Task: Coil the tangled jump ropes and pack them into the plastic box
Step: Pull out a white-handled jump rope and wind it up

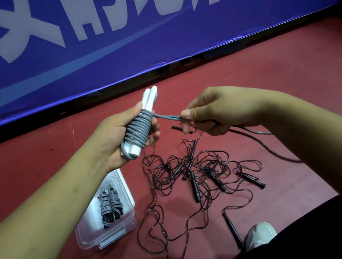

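My left hand (108,142) grips a pair of white jump rope handles (148,99) with grey cord (140,129) wound tightly around them. My right hand (210,113) pinches the loose doubled end of that grey cord (168,117), which trails off to the right across the floor. Below my hands a tangle of thin black jump ropes (195,170) with black handles lies on the red floor. A clear plastic box (127,226) stands at the lower left, open, with two coiled grey ropes (110,205) inside.
A blue banner (148,30) with white lettering runs along the back. One black handle (233,230) lies near my white shoe (260,233). My dark-trousered legs fill the bottom edge. Red floor extends right and left of the tangle.
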`<state>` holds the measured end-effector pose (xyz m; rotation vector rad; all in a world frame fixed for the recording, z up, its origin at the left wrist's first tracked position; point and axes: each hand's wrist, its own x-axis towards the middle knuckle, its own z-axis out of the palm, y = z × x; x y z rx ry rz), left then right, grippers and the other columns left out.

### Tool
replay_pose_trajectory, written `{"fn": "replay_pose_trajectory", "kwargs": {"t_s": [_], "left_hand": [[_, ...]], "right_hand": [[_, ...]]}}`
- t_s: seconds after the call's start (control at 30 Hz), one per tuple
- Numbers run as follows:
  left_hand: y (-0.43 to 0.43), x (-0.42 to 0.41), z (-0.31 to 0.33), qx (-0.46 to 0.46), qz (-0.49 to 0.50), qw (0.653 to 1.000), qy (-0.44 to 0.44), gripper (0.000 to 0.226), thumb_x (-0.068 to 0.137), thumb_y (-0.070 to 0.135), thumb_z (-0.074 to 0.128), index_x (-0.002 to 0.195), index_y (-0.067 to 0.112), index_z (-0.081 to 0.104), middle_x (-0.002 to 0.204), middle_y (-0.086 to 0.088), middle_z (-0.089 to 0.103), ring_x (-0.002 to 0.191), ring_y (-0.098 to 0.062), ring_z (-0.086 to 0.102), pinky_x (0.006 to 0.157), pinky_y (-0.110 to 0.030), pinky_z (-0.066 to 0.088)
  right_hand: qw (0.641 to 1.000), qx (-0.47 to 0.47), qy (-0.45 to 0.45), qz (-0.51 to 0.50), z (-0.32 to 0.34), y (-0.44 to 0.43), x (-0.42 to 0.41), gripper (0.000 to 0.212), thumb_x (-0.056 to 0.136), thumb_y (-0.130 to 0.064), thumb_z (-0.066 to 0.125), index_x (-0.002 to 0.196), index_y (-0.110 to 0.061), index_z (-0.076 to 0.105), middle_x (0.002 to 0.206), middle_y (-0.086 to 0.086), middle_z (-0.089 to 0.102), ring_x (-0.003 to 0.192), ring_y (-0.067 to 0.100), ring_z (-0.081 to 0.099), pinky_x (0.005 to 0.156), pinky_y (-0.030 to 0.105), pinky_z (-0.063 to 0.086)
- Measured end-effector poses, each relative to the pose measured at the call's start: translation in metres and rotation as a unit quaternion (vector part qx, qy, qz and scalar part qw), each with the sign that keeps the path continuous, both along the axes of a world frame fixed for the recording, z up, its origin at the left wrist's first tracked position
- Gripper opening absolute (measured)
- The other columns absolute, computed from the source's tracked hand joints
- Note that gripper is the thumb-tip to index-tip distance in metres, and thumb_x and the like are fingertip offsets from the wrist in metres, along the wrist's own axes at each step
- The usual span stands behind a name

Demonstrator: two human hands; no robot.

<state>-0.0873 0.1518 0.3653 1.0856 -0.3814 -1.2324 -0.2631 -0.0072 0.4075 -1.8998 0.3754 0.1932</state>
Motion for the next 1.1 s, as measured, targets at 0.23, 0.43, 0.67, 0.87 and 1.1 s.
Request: {"fn": "replay_pose_trajectory", "kwargs": {"t_s": [0.23, 0.43, 0.67, 0.87, 1.1], "left_hand": [[0.001, -0.01, 0.002, 0.027, 0.016, 0.991, -0.128, 0.024, 0.097, 0.02, 0.056, 0.106, -0.003, 0.058, 0.079, -0.016, 0.067, 0.076, -0.032, 0.072, 0.072, -0.047, 0.062], [0.0, -0.006, -0.006, 0.112, -0.041, 0.924, -0.365, 0.019, 0.098, 0.029, 0.057, 0.104, 0.012, 0.051, 0.079, -0.012, 0.071, 0.065, -0.022, 0.072, 0.059, -0.036, 0.06], [0.003, 0.007, -0.016, 0.154, -0.028, 0.803, -0.575, 0.023, 0.094, 0.034, 0.064, 0.105, 0.02, 0.05, 0.079, -0.011, 0.069, 0.07, -0.036, 0.068, 0.058, -0.045, 0.054], [0.003, 0.001, -0.021, 0.183, -0.067, 0.658, -0.727, 0.033, 0.088, 0.051, 0.064, 0.096, 0.023, 0.048, 0.077, 0.004, 0.058, 0.07, -0.021, 0.057, 0.061, -0.036, 0.045], [0.005, -0.008, -0.017, 0.213, -0.087, 0.591, -0.773, 0.071, 0.063, 0.096, 0.035, 0.086, 0.032, 0.053, 0.07, 0.005, 0.058, 0.062, -0.015, 0.058, 0.054, -0.033, 0.048]], "right_hand": [[0.991, -0.119, -0.035, 0.051, 0.015, 0.006, -0.005, 0.017, 0.096, -0.022, 0.064, 0.087, -0.009, 0.07, 0.057, 0.01, 0.036, 0.051, 0.02, 0.029, 0.046, 0.026, 0.024], [0.991, -0.125, -0.038, 0.04, 0.012, 0.008, -0.005, 0.011, 0.095, -0.01, 0.064, 0.088, -0.006, 0.072, 0.052, 0.001, 0.034, 0.045, 0.015, 0.028, 0.043, 0.02, 0.027], [0.99, -0.112, -0.08, 0.031, 0.012, 0.012, -0.003, 0.017, 0.096, -0.013, 0.063, 0.092, 0.001, 0.072, 0.054, 0.006, 0.036, 0.05, 0.019, 0.03, 0.047, 0.026, 0.027], [0.991, -0.081, -0.105, 0.024, 0.011, 0.019, 0.001, 0.018, 0.096, -0.012, 0.062, 0.089, 0.001, 0.073, 0.054, 0.006, 0.035, 0.05, 0.019, 0.026, 0.048, 0.031, 0.022], [0.97, -0.199, -0.128, 0.045, 0.013, 0.029, 0.002, 0.019, 0.094, -0.016, 0.067, 0.082, -0.002, 0.072, 0.051, 0.003, 0.047, 0.047, 0.014, 0.037, 0.046, 0.028, 0.03]]}}
